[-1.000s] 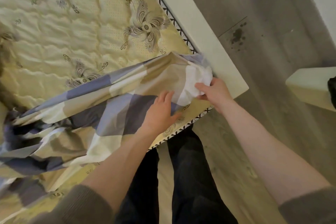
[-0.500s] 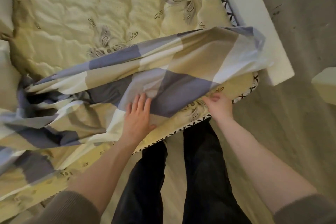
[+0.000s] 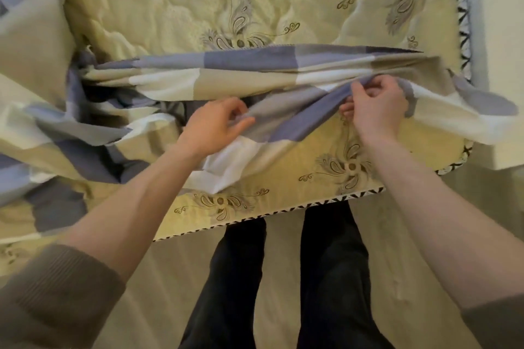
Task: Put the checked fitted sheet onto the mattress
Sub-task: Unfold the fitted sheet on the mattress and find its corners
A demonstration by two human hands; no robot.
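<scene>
Right hand (image 3: 375,106) fingers (image 3: 347,107) curled shut, pinching a blue-grey fold of the checked fitted sheet (image 3: 255,88) just inside the near right mattress corner; left hand (image 3: 215,125) fingers (image 3: 241,123) also closed on the same fold, thumb on top, a little further left. Fold runs taut between the two hands. Sheet lies bunched in a band across the mattress (image 3: 198,8), a loose flap spilling over the right edge toward the white bed frame (image 3: 507,22), more heaped at far left. Most of the quilted top is bare, so early in the task. Step looks like hunting for the elastic corner pocket: best to work along the hem hand over hand, shake out twists, open the pocket, then hook it over the near right corner (image 3: 465,156) before pulling slack. Legs in dark trousers (image 3: 283,278) stand at the bed's near edge.
</scene>
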